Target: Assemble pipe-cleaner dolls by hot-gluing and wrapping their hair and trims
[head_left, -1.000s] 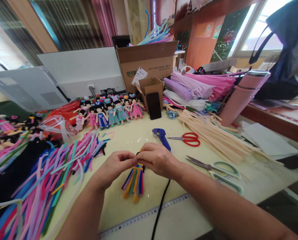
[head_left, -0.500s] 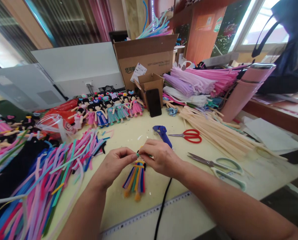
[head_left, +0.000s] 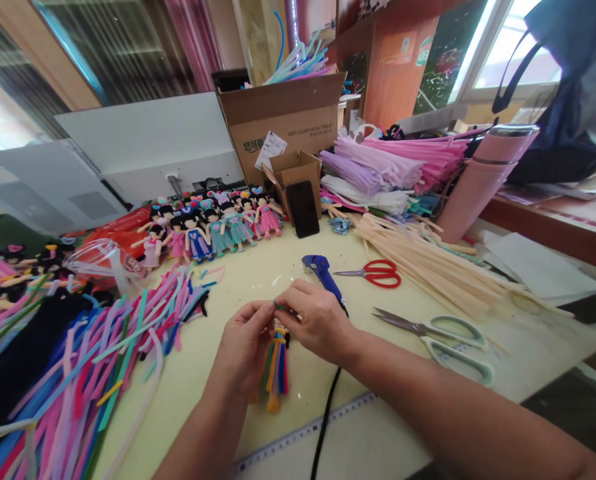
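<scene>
My left hand (head_left: 243, 343) and my right hand (head_left: 314, 319) meet over the middle of the table, fingertips pinched together. Between them shows a small bit of green pipe cleaner (head_left: 278, 305), mostly covered by the fingers. Beneath lies a pipe-cleaner doll (head_left: 279, 363) with a skirt of yellow, purple, blue, red and green strips and yellow feet. The hands hide its upper part, and my left hand covers part of the skirt. Just beyond my right hand is a blue glue gun (head_left: 323, 273), its black cord running toward the near edge.
Red-handled scissors (head_left: 378, 273) and pale-green-handled scissors (head_left: 441, 337) lie to the right, near beige pipe cleaners (head_left: 428, 263). Coloured strips (head_left: 93, 360) cover the left side. Finished dolls (head_left: 213, 227), a phone (head_left: 303, 210) and a pink flask (head_left: 488, 180) stand behind. A ruler (head_left: 308, 430) lies in front.
My left hand has turned more upright and shifted right, now covering part of the doll's skirt. My right hand stays pinched in nearly the same place. The view has shifted slightly.
</scene>
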### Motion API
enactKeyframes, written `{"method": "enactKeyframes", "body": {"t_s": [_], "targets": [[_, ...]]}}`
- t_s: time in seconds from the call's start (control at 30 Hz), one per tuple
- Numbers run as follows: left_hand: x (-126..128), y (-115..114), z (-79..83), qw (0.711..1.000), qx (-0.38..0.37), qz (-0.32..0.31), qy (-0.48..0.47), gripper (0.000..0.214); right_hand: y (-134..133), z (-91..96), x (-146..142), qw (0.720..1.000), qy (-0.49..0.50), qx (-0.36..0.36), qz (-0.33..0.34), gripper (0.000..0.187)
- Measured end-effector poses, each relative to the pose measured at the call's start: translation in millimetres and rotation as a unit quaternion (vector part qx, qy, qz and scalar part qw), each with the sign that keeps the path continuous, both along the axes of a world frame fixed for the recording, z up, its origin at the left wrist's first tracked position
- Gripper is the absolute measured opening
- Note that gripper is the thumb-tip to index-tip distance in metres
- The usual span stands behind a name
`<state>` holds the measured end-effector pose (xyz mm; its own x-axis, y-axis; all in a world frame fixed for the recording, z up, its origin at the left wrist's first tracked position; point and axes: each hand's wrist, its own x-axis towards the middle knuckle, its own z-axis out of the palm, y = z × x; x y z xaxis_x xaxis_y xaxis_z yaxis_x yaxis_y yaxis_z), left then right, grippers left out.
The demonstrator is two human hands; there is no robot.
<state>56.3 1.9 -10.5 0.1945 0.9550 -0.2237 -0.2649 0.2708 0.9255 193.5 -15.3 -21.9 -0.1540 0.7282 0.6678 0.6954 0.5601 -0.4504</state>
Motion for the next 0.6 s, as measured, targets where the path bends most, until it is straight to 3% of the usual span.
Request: {"method": "enactKeyframes", "body": {"t_s": [0.1,0.27,0.43,0.6], "targets": [[4,-4,0.4,0.999,-0.022,0.003,-0.033,0.03,1,1.1,3,0.998,-0.045,0.031,-0.006,0.017],[-1,-4,6.9,0.999,-0.021,-0.044,-0.003,0.032,2,6.8,10,0.996,-0.062,0.067,0.017,0.015],[-15,5,13.5,0.991,-0.003,-0.115,0.066,0.036,3,10.8,13,0.996,-0.042,0.053,0.057,0.013],[-28,15,14.3,0.973,0.031,-0.185,0.138,0.027,1,14.0,15,0.99,-0.07,0.012,0.119,0.011]]}}
